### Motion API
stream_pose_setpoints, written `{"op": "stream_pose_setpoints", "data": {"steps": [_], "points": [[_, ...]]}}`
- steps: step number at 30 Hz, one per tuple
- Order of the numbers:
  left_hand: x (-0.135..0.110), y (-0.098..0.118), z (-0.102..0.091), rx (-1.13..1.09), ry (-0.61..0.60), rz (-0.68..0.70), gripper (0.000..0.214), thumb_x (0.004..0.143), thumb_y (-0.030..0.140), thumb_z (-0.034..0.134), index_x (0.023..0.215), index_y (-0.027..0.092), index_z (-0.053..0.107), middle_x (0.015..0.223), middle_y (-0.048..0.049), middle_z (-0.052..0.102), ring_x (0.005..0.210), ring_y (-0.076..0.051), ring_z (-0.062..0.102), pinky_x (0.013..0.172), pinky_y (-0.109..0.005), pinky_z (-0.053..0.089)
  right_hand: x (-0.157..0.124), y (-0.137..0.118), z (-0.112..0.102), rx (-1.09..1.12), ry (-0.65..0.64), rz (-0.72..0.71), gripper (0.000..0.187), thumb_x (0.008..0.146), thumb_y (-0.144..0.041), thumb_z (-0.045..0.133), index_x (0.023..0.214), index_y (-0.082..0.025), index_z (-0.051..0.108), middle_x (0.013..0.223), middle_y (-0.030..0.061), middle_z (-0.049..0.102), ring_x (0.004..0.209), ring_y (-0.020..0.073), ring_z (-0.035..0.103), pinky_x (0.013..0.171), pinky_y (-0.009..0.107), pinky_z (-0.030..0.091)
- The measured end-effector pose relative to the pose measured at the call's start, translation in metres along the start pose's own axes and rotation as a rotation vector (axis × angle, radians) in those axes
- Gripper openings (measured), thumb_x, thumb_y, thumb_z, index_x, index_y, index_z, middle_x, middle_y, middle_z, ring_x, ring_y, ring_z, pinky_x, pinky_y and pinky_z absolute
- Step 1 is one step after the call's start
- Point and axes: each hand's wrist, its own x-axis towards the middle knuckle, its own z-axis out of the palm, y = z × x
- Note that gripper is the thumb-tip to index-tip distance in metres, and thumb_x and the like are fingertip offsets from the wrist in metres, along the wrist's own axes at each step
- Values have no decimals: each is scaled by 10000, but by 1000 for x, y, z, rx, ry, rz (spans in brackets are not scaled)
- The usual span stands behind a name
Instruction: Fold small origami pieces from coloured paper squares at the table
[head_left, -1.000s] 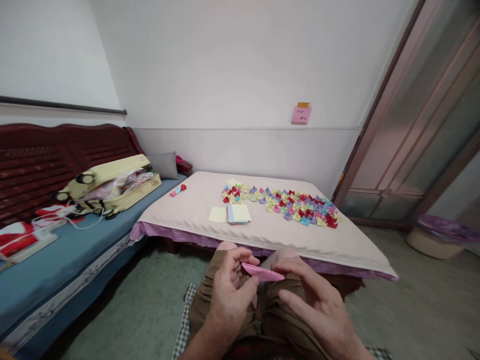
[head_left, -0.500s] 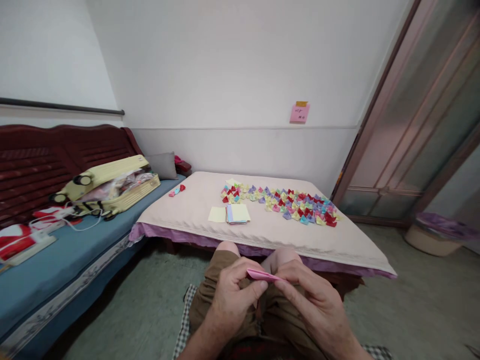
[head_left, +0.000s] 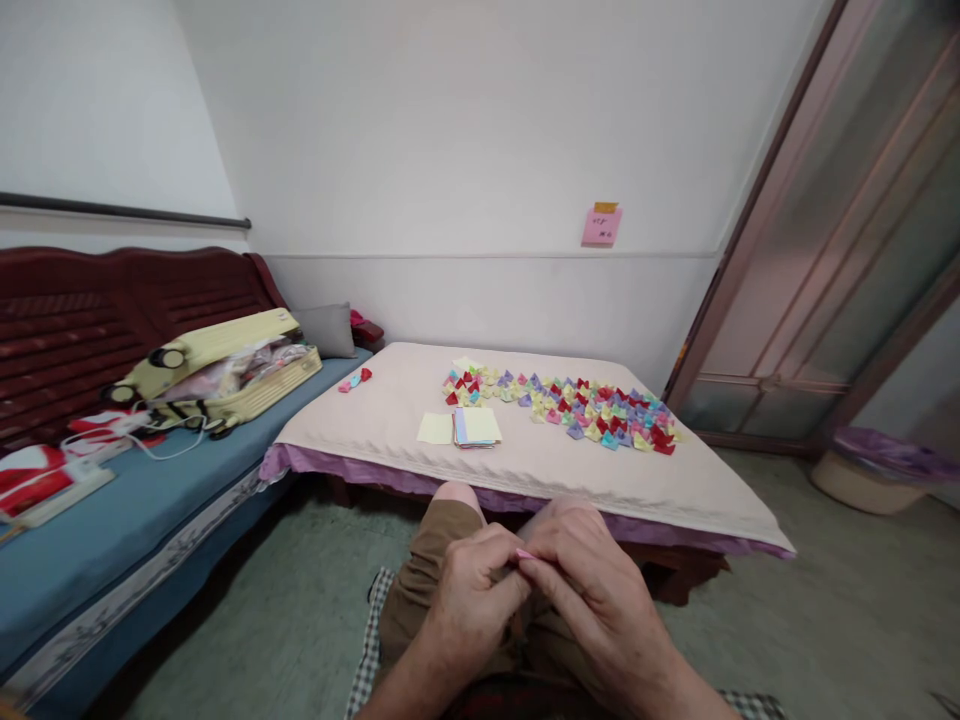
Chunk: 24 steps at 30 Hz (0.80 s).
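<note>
Between my hands, above my lap, is a folded piece of pink paper, mostly covered by the fingers. My left hand pinches it from the left, thumb against forefinger. From the other side my right hand grips it, its fingertips close against the left ones. Ahead on the table lies a stack of coloured paper squares, with a pale yellow sheet beside it. Many small folded paper pieces in several colours spread over the right half of the cloth.
A cream cloth covers the table. A few folded pieces lie at its far left. On the blue bench seat rests a part-open yellow suitcase. A lined bin stands at right; a pink note is on the wall.
My right hand has shifted left, bringing the hands together. The pink paper, plainly visible before, is now mostly hidden in the fingers.
</note>
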Motion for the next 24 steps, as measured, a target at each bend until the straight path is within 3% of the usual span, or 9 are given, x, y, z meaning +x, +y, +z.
{"op": "stream_pose_setpoints", "data": {"steps": [22, 24], "points": [[-3, -8, 9, -41, -23, 44, 203, 829, 195, 584, 659, 165, 690, 650, -17, 592, 645, -149, 498, 643, -252, 387, -3, 2, -1, -15, -25, -39, 211, 903, -158, 518, 699, -202, 549, 682, 29, 580, 692, 192, 510, 668, 335, 380], [-2, -8, 8, -59, -16, 39, 172, 826, 195, 596, 707, 170, 717, 669, -24, 612, 663, -155, 521, 657, -253, 400, -3, 3, -2, -10, -35, -33, 144, 900, -180, 539, 762, -204, 574, 719, 33, 602, 712, 196, 529, 675, 329, 396]]}}
